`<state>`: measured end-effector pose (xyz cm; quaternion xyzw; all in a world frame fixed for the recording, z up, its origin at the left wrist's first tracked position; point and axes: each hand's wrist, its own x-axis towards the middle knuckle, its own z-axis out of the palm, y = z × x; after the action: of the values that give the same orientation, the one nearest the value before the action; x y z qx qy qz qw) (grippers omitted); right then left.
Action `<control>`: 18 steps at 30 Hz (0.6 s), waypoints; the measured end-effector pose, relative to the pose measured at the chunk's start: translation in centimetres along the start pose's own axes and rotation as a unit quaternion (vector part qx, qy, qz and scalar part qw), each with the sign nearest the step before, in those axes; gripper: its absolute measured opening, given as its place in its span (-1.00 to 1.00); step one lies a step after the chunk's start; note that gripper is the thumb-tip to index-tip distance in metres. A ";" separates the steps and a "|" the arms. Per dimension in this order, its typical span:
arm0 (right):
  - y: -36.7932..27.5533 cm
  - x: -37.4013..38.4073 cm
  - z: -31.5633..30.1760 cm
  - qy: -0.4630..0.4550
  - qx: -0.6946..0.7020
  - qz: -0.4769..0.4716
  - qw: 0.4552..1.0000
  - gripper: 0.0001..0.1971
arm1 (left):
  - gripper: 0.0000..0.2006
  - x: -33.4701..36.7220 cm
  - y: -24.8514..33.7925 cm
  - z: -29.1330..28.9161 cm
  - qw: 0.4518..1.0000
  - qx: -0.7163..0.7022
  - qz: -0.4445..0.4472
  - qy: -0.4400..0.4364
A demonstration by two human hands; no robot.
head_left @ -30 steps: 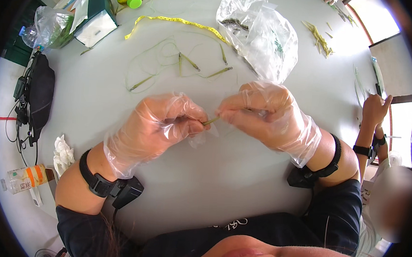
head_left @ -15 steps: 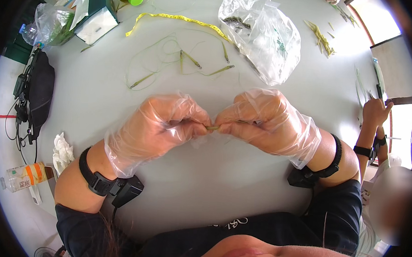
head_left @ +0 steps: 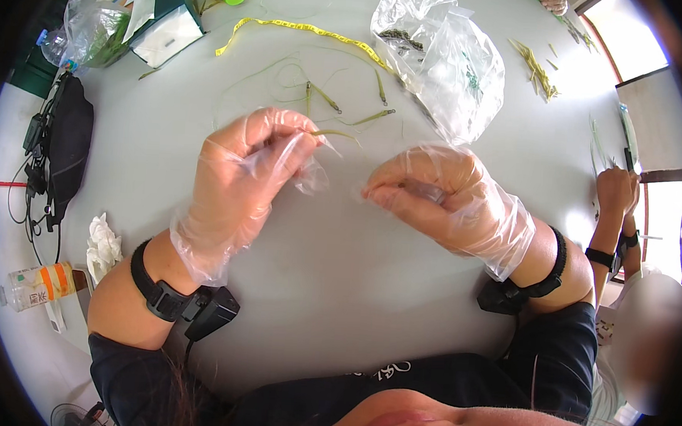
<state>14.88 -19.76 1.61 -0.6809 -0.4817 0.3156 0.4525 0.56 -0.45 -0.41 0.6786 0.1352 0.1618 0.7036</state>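
Note:
Both of my hands wear clear plastic gloves. My left hand [head_left: 263, 159] is closed in a pinch on a thin green leaf strip [head_left: 337, 134], whose free end points right. Apart from it, my right hand [head_left: 431, 191] has thumb and forefinger pressed together; whatever lies between those fingertips is too small to make out. Just beyond my hands lie several narrow green pieces [head_left: 375, 117] with small dark tips and fine trailing green strands.
Farther back are a yellow tape measure [head_left: 312, 29], a clear plastic bag [head_left: 460, 80] and a pile of yellowish strips [head_left: 537, 73]. At the left are a thick book [head_left: 166, 26], a black pouch [head_left: 68, 148] and crumpled tissue [head_left: 104, 243]. A co-worker's hand [head_left: 616, 189] is at the right edge.
My hands met at a small green piece before; now they are apart. The left has moved away and up with the leaf strip, hiding one of the pieces on the table.

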 end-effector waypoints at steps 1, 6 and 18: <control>0.0 0.0 0.0 -0.005 -0.002 -0.005 1.000 -0.91 | -0.85 0.0 0.0 0.0 1.000 0.000 0.000 0.000; -0.1 0.1 -0.5 -0.030 -0.020 -0.038 0.999 -0.91 | -0.83 0.3 -0.3 -0.1 0.999 -0.027 0.001 0.032; -0.3 -0.4 -0.4 -0.070 -0.056 -0.097 0.991 -0.85 | -0.83 0.3 0.0 -0.5 0.989 -0.090 0.015 0.114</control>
<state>14.99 -20.24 2.08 -0.6313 -0.5931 0.2897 0.4071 0.69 0.11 -0.44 0.5916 0.1896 0.2601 0.7392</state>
